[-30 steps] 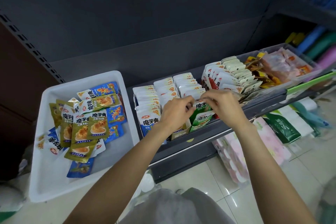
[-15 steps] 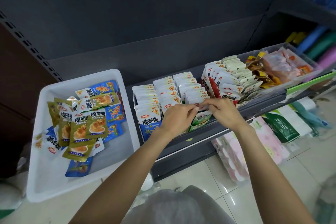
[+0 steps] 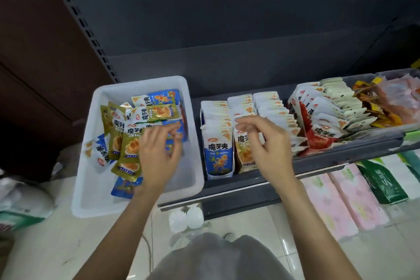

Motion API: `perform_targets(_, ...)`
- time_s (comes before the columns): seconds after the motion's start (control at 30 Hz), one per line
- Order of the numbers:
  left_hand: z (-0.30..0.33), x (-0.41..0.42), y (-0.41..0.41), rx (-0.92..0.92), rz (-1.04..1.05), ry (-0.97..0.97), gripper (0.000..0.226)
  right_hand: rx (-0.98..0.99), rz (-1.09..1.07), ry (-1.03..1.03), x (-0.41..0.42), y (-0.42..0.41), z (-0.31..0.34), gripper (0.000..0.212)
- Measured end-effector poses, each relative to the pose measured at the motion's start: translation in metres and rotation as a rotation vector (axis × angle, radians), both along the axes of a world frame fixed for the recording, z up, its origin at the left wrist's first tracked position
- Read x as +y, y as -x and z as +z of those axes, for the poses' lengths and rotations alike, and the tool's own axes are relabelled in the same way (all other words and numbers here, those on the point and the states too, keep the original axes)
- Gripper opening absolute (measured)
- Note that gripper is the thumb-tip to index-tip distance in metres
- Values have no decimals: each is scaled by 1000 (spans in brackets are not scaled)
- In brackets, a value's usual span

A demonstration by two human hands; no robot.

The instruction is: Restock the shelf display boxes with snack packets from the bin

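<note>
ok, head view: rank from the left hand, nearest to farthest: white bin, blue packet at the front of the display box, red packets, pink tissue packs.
From the left hand:
1. White bin: the hand is over it, among the loose packets.
2. Blue packet: just right of the bin, on the shelf.
3. Red packets: further right, beyond the right hand.
4. Pink tissue packs: lower shelf, far right.

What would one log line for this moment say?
stage: fetching packets | left hand: over white bin, fingers curled, grip unclear | right hand: over display boxes, loosely curled, empty

Left hand [image 3: 156, 157] over bin [image 3: 91, 166]; right hand [image 3: 266, 143] above display boxes [image 3: 218, 166].
</note>
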State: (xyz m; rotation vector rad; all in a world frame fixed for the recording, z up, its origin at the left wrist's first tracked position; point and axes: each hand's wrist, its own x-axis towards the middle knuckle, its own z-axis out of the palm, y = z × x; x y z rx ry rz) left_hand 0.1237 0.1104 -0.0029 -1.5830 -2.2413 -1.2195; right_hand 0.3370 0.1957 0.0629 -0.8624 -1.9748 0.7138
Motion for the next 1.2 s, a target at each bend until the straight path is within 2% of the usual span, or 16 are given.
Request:
perform_targets(0.07, -17, -18, 34, -3, 40, 215, 33, -114, 166, -2, -8, 42, -10, 28)
perform_targets(0.13, -33, -28, 55, -17, 46, 426, 42, -328, 299, 19, -16, 88, -27, 30)
perform_targets(0.23, -47, -34, 70, -43, 90, 724, 52, -629, 397, 125, -19, 156, -63, 36)
perform_targets(0.3, -52, -32, 78, -100, 92, 745, 54, -824, 386, 128, -13, 190, -86, 43)
perform_targets(0.37, -55, -27, 87, -174, 122, 674, 50, -992, 415, 75, -11, 212, -105, 55)
perform_targets(0.47, -53, -20, 98, -310, 192, 627, 36, -1110, 467, 102, -19, 223, -121, 77)
perform_targets(0.53, -50, -16, 101, -450, 219, 597, 29, -1081, 485, 164, -24, 222, -123, 79)
perform_targets(0.67, -50, -16, 109, -604, 235, 598, 22, -951, 616, 292, -28, 209, -112, 63)
perform_targets(0.77, -35, -27, 105, -736, 165, 608, 12, -794, 642, 419, -34, 195, -100, 54)
perform_targets(0.83, -22, -40, 98, -672, 168, 513, 10, -641, 569, 455, -35, 181, -91, 47)
perform_targets(0.93, -10, -63, 91, -453, 226, 253, 8, -292, 363, 504, -35, 159, -64, 41)
perform_targets(1.07, 7, -69, 83, -301, 15, 83, 24, 47, 283, 568, -31, 131, -27, 70)
perform_targets(1.13, 16, -59, 72, -186, -91, 12, 24, 121, 276, 572, -27, 113, -12, 75)
perform_targets(1.2, 26, -43, 55, -135, -216, -24, 22, 113, 217, 498, -21, 91, 2, 60)
